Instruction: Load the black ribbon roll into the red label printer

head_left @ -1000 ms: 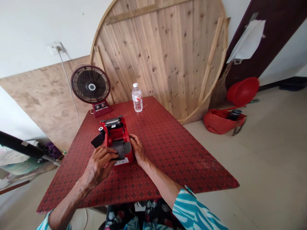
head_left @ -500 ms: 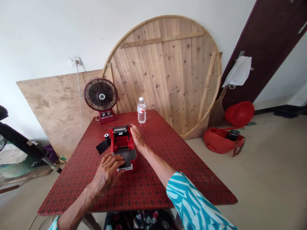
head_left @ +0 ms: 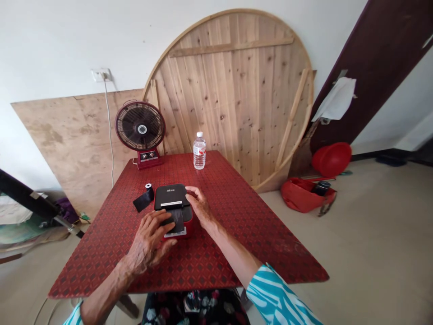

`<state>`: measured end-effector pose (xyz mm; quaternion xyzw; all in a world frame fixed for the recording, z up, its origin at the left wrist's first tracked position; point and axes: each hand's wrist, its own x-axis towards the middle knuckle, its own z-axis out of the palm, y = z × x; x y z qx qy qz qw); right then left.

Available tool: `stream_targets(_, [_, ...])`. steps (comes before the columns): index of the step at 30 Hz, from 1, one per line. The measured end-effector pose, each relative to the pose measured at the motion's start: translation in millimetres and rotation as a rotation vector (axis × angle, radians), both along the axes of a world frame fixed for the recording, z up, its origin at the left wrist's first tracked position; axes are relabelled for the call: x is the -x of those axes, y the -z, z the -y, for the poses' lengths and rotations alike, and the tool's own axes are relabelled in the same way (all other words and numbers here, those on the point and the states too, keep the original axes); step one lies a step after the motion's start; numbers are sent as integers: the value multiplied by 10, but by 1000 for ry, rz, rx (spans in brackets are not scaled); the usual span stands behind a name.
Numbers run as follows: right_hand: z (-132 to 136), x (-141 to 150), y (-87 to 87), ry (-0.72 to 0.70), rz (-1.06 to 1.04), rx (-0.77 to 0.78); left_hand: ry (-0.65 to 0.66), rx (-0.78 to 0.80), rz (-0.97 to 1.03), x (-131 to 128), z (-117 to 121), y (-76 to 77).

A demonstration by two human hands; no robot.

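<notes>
A small red label printer [head_left: 189, 228] with a black lid [head_left: 170, 195] sits on the table, its lid lying down over the body. A strip of black film [head_left: 178, 220] comes out from under the lid's front edge and hangs over the front. My left hand [head_left: 152, 234] rests with its fingers stretched out flat on that strip, holding it down. At the lid's right edge, my right hand [head_left: 201, 207] has its fingertips closed on the corner; its thumb is hard to make out. Left of the printer stands a black roll [head_left: 149, 192] with a loose tail lying on the table.
The table [head_left: 264, 243] has a red patterned cover. A fan [head_left: 142, 131] and a water bottle [head_left: 199, 153] stand toward its far side. A round wooden board [head_left: 233, 90] leans on the wall behind. On the floor at right lie a red bag [head_left: 297, 196] and a red basin [head_left: 333, 159].
The printer's lid has swung from raised to down, with my right hand at its edge coming toward me. My left hand stays on the black strip. The view has shifted slightly.
</notes>
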<state>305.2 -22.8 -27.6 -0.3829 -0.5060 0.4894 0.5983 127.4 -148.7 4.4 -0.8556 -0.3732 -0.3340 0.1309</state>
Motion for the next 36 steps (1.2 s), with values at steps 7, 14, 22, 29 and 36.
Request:
stream_targets(7, [44,53,-1,-31,-137,96,-193,140,148,288,-222,52])
stream_targets(14, [73,38,10,-70,-121,75,-199,115,73,357,-339,134])
stream_targets(22, [71,60,38,-69,-148,43,-184,235,187,365,-354,85])
stream_targets(29, [120,75,143,-71,-263,211,-229,670,874,367,-375,63])
stream_targets(36, [103,60,382,-123,-421,234,-130,982,1155,332,-575,41])
